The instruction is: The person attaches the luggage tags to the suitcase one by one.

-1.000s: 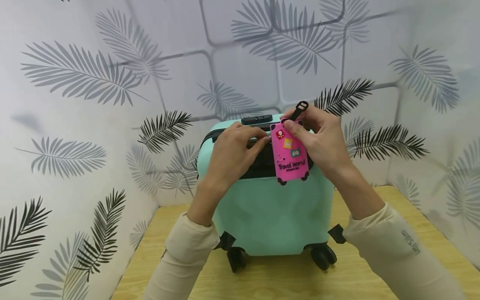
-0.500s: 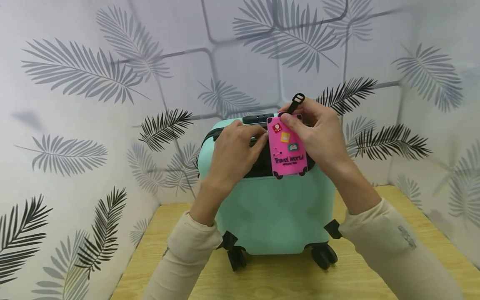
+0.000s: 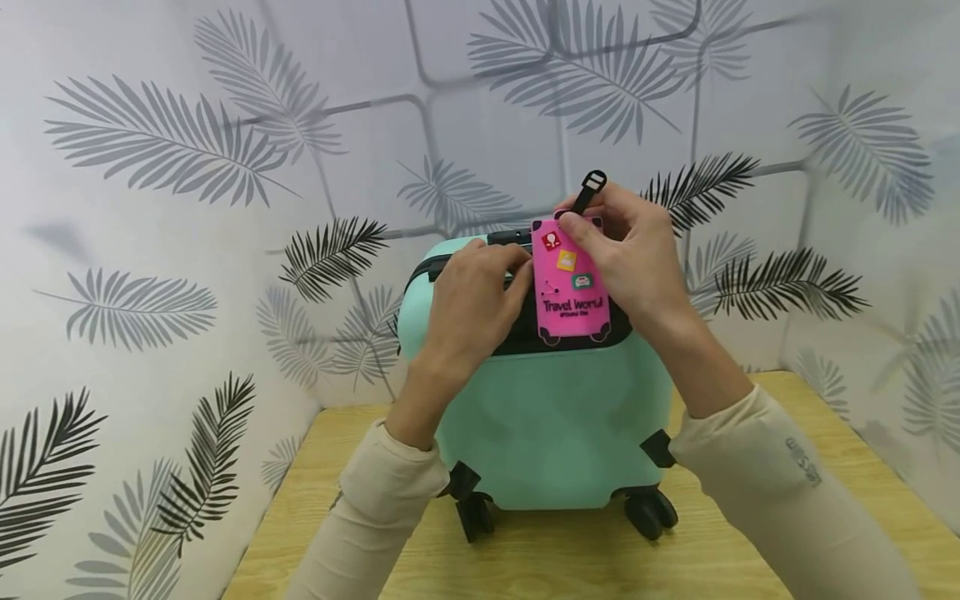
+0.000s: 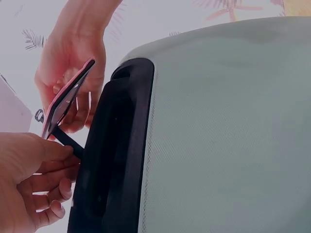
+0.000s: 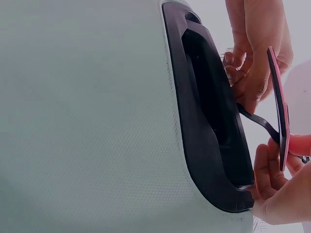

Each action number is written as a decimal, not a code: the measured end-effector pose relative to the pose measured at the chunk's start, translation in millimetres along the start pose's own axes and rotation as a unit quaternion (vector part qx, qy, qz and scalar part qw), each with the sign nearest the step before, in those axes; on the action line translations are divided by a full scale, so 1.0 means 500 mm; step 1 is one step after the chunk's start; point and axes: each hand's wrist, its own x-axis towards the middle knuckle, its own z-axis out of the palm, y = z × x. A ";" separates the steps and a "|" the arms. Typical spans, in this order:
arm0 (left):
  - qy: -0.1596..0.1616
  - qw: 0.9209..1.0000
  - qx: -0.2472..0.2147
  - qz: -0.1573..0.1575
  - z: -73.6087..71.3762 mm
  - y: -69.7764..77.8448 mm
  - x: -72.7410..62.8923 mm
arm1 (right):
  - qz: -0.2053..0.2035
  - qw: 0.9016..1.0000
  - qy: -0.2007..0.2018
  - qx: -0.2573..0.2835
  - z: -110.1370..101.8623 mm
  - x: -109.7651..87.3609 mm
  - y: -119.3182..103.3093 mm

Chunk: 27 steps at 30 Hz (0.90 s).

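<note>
A pink luggage tag (image 3: 566,287), shaped like a small suitcase and lettered "Travel World", stands upright before the mint-green suitcase (image 3: 555,433). My right hand (image 3: 641,258) grips its top right edge, the buckle end (image 3: 595,179) of its strap poking up above the thumb. Between thumb and fingertips my left hand (image 3: 472,300) pinches the black strap (image 5: 260,121), which runs from the back of the tag toward the suitcase's black carry handle (image 4: 114,145). Both wrist views show the tag edge-on, apart from the handle. In the head view the tag hides part of the handle area.
The suitcase stands on its black wheels (image 3: 647,512) on a wood-grain table (image 3: 570,558). A black combination lock (image 3: 508,237) sits at its top edge. Behind rises a pale wall (image 3: 360,150) with a feather pattern.
My right hand has lifted the tag and shifted it slightly left, and the tag hangs straighter. My left hand has kept its pinch near the handle with little movement.
</note>
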 end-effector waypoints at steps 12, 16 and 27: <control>0.004 0.999 0.049 -0.015 0.014 -0.014 0.005 | 0.007 0.999 -0.014 -0.028 -0.004 -0.006 0.023; 0.007 0.998 0.054 -0.012 0.019 -0.019 0.004 | 0.003 0.999 -0.024 -0.046 -0.006 -0.009 0.028; 0.006 0.999 0.023 -0.028 0.017 -0.029 0.002 | 0.020 0.986 -0.080 -0.145 -0.005 -0.016 0.021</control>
